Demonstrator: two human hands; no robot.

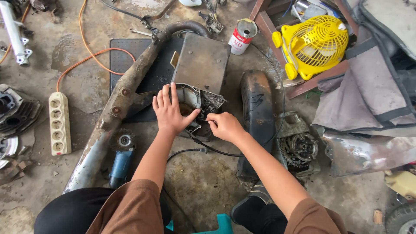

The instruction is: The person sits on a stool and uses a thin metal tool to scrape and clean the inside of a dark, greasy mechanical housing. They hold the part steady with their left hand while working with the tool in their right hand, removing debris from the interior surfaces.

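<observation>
Left of the rusty exhaust pipe [125, 93] lay 1 white power strip [59, 123]; a blue angle grinder [121, 158] beside it; 1 yellow fan [313, 43] far right.

The near rim of the grimy grey metal engine casing [201, 106] was covered by the left hand [170, 113]. Whatever was pinched in the right hand [224, 125] was too small to be made out. The dented silver metal panel [368, 151] and the white fork tube [13, 30] were cut off by the frame's edges.
</observation>
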